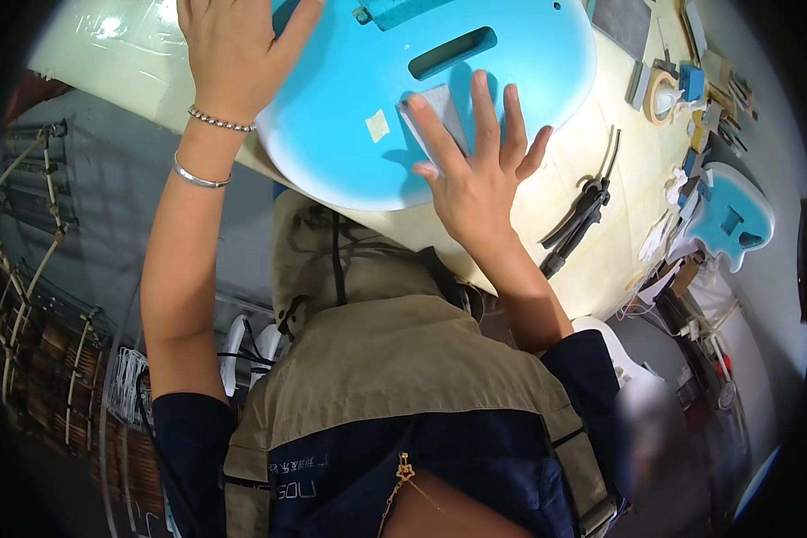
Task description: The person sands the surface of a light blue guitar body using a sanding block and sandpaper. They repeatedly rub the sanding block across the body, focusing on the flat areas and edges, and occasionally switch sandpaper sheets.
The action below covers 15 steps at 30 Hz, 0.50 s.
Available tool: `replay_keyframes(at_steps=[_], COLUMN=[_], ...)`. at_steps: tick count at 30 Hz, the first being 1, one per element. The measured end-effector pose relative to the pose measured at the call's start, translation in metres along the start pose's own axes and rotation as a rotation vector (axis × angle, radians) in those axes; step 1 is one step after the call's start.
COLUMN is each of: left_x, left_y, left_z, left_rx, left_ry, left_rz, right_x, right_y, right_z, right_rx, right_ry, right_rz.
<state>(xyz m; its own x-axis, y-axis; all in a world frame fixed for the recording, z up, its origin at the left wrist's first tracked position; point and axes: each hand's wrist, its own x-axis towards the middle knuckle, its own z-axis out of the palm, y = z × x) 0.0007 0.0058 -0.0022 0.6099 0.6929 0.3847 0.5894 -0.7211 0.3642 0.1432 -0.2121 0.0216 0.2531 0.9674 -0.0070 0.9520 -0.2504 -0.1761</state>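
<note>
A light-blue electric guitar body point(529, 67) with paler edges lies flat on the table, a long routed slot and another cavity showing in it. My right hand point(480, 170) is over its lower part, fingers spread and stretched out. Under the index finger and thumb is a flat grey rectangular block point(450, 112); how firmly they touch it is unclear. A small pale tape patch point(377, 125) sticks to the body beside it. My left hand point(233, 58) is at the body's left edge, thumb held apart; its fingertips run out of view at the top.
On the cream tabletop point(592, 108), right of the body, lies a black-handled tool with a thin rod point(583, 211). Tape rolls point(663, 97), blocks and small tools crowd the far right edge. A second blue guitar body point(735, 215) is beyond. Wicker baskets point(67, 377) stand low at left.
</note>
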Motion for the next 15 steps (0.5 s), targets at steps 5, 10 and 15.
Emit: replay_keyframes(at_steps=[5, 10, 15], left_x=[-0.002, -0.001, -0.003], left_y=[-0.002, -0.003, 0.003], left_z=[0.004, 0.003, -0.002], left_rx=[0.018, 0.005, 0.029], left_ry=[0.035, 0.019, -0.015], left_rz=[0.025, 0.019, -0.014], right_x=[0.017, 0.008, 0.004], right_y=[-0.005, -0.002, -0.010], right_z=[0.000, -0.002, -0.002], right_rx=[0.024, 0.040, 0.075], right_ry=[-0.010, -0.028, -0.030], right_rz=[0.002, 0.000, 0.031])
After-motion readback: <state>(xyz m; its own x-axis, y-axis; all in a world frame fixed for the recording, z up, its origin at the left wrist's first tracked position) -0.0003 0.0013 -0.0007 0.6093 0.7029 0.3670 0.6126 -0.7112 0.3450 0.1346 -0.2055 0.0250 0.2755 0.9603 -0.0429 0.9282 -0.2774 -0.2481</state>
